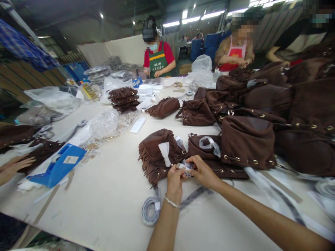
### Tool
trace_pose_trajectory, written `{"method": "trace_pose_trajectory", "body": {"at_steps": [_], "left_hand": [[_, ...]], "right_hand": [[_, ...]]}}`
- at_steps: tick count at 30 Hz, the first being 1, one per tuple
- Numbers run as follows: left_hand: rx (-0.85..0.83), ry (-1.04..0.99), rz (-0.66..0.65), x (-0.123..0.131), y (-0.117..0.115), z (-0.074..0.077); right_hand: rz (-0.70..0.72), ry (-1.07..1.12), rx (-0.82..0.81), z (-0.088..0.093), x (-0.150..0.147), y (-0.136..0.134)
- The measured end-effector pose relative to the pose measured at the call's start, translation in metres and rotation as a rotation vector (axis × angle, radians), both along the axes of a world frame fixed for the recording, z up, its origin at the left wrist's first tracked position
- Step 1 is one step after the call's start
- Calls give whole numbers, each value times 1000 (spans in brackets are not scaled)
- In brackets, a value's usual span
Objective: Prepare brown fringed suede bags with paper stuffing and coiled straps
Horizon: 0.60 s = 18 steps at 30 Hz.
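Note:
My left hand (175, 178), with a bracelet at the wrist, pinches a small white strip (184, 168) around some greyish plastic-wrapped part. From the other side, the fingers of my right hand (201, 169) close on the same piece. Just behind my hands lies a dark brown fringed bag (154, 148) with a white paper (164, 153) on its front. A coiled strap in clear wrapping (151, 211) rests on the table left of my left forearm. Right of the fringed bag, another brown bag (197, 148) carries a plastic-wrapped ring-shaped part (209, 144).
Many brown bags (248, 139) with gold eyelets are heaped on the right. A blue tape dispenser (61, 165) stands at left near another person's hand (17, 167). Crumpled plastic (104, 123) and stacked fringed bags (123, 99) lie farther back. Co-workers stand across the table (112, 195).

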<state>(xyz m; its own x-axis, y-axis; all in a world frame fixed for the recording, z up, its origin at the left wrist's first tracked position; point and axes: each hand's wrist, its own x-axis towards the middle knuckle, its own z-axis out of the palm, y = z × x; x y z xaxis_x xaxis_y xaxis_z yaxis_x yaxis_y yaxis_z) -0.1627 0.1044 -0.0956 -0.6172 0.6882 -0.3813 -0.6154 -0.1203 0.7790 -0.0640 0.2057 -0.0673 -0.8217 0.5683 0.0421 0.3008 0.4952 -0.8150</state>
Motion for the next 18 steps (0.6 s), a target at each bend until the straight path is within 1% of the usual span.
{"method": "trace_pose_trajectory", "body": {"at_steps": [3, 5, 9, 13, 16, 18], "left_hand": [[-12, 4, -19, -1, -1, 3], [-18, 38, -13, 1, 0, 4], [-26, 178, 50, 10, 2, 8], [-44, 314, 84, 18, 3, 10], [-79, 483, 63, 22, 1, 11], [-129, 671, 33, 25, -1, 10]], "right_hand": [[-18, 8, -30, 1, 0, -1], [-57, 0, -62, 2, 0, -2], [-163, -4, -98, 4, 0, -6], [-237, 21, -149, -1, 0, -7], [-286, 53, -226, -9, -1, -5], [-309, 81, -312, -13, -2, -2]]}}
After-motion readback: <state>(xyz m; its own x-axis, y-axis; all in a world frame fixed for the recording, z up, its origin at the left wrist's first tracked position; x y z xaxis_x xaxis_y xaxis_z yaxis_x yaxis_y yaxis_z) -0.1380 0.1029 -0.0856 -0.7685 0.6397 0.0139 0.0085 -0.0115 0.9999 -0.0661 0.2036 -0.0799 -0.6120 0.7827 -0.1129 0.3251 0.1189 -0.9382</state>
